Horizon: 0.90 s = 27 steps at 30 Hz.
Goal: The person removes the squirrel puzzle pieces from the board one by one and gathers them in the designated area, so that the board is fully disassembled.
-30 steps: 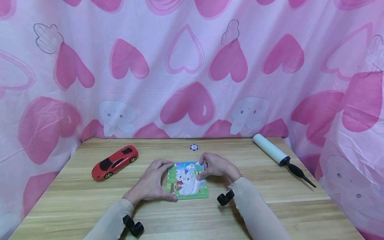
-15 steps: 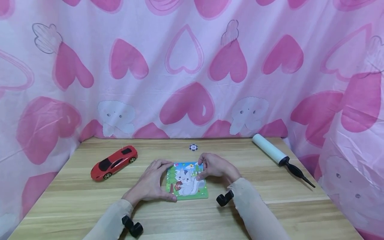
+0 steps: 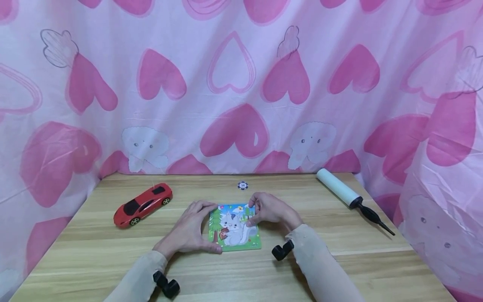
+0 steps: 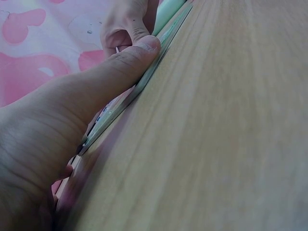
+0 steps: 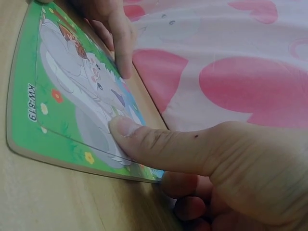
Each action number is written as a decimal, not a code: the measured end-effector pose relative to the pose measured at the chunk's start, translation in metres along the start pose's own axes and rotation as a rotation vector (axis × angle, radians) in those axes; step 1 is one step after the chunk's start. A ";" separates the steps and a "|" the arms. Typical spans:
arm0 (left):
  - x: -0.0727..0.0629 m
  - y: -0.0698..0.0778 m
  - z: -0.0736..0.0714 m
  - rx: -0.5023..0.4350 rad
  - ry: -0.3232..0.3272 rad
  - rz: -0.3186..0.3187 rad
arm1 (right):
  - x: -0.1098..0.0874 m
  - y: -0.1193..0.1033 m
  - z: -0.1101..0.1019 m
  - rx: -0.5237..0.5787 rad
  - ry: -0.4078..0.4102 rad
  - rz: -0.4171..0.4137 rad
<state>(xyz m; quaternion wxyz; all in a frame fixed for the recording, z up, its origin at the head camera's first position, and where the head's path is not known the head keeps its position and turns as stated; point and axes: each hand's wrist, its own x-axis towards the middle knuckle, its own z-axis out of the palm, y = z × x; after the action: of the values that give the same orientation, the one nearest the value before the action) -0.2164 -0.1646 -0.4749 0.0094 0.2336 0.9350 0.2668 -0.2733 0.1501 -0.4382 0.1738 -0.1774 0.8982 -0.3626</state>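
Observation:
A thin square squirrel picture puzzle [image 3: 235,241], with a green border, lies on the wooden table. My left hand [image 3: 188,230] spans its left side. The thumb rests on the near edge, close up in the left wrist view, and the fingers reach the far left corner. At the right edge, my right hand [image 3: 273,209] pinches the puzzle near the far corner. In the right wrist view its thumb [image 5: 139,137] presses on the printed face, with the other fingers curled at and below the edge. Fine seam lines run across the picture, and "KW-819" is printed on the border.
A red toy car [image 3: 143,205] stands to the left on the table [image 3: 241,277]. Behind the puzzle lies a small poker chip [image 3: 243,185]. A pale hand pump [image 3: 339,188] with a black nozzle lies at the right. A pink heart-patterned curtain [image 3: 234,126] encloses the back and sides.
Both hands keep the same hold on the puzzle, which stays in place. The whole head view has shifted very slightly.

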 end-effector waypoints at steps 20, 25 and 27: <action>0.002 0.000 0.001 0.009 0.004 0.003 | 0.001 0.001 0.000 0.000 0.004 0.004; 0.001 0.000 0.001 0.009 0.003 0.007 | 0.000 0.000 0.000 0.007 0.006 0.009; 0.001 0.000 0.000 0.009 0.005 0.005 | 0.000 0.000 0.000 0.014 0.005 0.009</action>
<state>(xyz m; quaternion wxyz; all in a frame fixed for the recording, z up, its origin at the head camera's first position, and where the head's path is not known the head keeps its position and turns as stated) -0.2171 -0.1642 -0.4753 0.0055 0.2355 0.9355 0.2632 -0.2732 0.1497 -0.4383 0.1744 -0.1710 0.8970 -0.3684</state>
